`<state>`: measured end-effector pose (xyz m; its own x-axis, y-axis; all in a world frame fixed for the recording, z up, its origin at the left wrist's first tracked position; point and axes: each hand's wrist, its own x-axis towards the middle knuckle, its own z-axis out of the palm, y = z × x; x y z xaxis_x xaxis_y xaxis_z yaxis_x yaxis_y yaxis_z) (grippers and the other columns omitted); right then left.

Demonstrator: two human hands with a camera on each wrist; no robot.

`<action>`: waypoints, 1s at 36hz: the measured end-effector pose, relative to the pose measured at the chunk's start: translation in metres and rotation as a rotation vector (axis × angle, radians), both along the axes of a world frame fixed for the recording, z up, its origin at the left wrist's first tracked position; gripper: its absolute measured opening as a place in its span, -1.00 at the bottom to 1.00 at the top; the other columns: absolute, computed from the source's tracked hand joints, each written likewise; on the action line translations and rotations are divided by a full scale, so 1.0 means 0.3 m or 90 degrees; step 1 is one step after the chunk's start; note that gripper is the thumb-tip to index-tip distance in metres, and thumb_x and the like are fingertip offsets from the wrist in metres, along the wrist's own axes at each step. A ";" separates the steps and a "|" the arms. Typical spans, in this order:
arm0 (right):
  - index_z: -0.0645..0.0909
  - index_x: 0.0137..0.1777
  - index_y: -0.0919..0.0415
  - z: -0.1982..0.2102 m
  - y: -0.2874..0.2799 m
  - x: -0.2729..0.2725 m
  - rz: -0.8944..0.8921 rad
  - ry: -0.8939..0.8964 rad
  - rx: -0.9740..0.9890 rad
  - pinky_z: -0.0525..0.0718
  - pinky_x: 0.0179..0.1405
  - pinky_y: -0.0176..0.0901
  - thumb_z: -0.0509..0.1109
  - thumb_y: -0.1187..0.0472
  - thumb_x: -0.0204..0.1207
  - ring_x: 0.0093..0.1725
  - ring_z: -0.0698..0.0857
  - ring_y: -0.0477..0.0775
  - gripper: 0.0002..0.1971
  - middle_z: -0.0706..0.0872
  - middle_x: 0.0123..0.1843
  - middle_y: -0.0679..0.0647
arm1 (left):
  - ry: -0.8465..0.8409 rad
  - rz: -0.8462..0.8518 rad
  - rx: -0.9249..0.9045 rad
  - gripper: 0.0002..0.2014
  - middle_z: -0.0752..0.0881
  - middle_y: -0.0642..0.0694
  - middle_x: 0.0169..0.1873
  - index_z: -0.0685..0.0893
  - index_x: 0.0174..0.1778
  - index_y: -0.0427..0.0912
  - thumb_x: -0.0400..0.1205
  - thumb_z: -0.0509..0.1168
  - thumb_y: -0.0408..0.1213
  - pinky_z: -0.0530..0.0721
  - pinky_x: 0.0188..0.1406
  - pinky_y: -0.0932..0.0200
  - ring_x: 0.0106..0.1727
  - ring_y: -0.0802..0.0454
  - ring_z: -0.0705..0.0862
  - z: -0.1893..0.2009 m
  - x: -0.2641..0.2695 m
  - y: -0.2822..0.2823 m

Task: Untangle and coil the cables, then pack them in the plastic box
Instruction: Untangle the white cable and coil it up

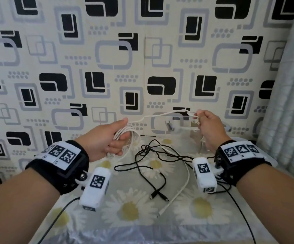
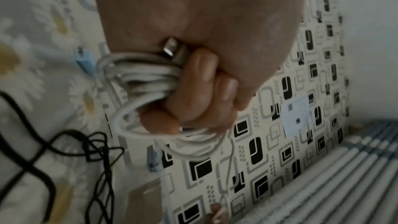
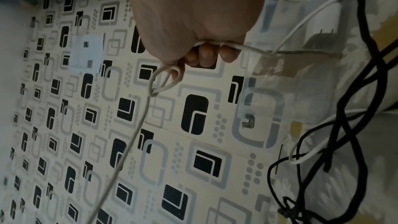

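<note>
- White cable (image 1: 162, 115): its free length runs roughly level, left to right, in the air between the two hands, above the worktop (image 1: 132, 224) and in front of the patterned wall (image 1: 142, 64).
- Its coiled part (image 2: 148, 81) is a bundle of several loops in the left hand (image 1: 105, 140), whose fingers (image 2: 202, 72) are curled tight around it; a metal plug (image 2: 172, 48) sticks out of the top of the fist in the left wrist view.
- At the other end the right hand (image 1: 211, 127) pinches the cable just beside a small loop or knot (image 3: 163, 81); from there a strand trails down toward the worktop.
- Black cables (image 1: 153, 155) lie tangled on the daisy-print cloth between the wrists, their two plugs (image 1: 158, 197) pointing toward the person.
- Second white cable (image 1: 181, 187): this one lies loose, running from the tangle toward the near edge.
- Clear plastic box (image 1: 183, 127) stands at the back by the wall, behind the right hand; its outline is faint and partly hidden by the hand.
- Both wrist views are dim and blurred, so cable ends near the knot are hard to make out.
</note>
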<state>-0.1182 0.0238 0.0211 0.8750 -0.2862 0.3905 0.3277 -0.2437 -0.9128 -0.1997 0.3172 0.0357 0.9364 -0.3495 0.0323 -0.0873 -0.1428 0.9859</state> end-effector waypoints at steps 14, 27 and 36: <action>0.76 -0.16 0.12 -0.049 0.076 -0.049 0.324 0.193 -0.241 0.20 -0.45 -0.22 0.26 0.18 0.68 -0.49 0.26 -0.08 -0.73 0.42 -0.57 -0.16 | 0.122 -0.294 -0.561 -0.40 0.30 -0.02 -0.66 0.56 -0.36 -0.21 0.76 -0.06 0.16 0.65 -0.18 0.15 -0.64 0.05 0.22 0.025 0.071 0.057; 0.70 0.13 0.28 -0.068 0.153 -0.107 0.470 0.109 -0.203 0.60 -0.19 -0.31 0.20 0.37 0.70 -0.35 0.59 -0.12 -0.78 0.68 -0.23 0.07 | 0.024 -0.051 -0.505 -0.48 0.27 0.07 -0.74 0.43 -0.49 -0.08 0.72 0.01 0.14 0.56 -0.39 0.27 -0.76 0.17 0.21 0.048 0.014 -0.038; 0.72 0.13 0.19 -0.052 0.198 -0.131 0.466 0.084 -0.077 0.60 0.37 -0.07 0.18 0.38 0.67 0.10 0.76 0.05 -0.73 0.81 0.05 0.14 | 0.030 0.011 -0.415 -0.50 0.24 0.05 -0.74 0.39 -0.49 -0.08 0.73 0.03 0.09 0.48 -0.33 0.19 -0.76 0.14 0.17 0.029 0.009 -0.068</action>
<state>-0.1576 0.0832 0.0056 0.8668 0.4252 0.2606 0.3341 -0.1071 -0.9364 -0.1969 0.2966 0.0445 0.9470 -0.2574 0.1921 -0.0454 0.4847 0.8735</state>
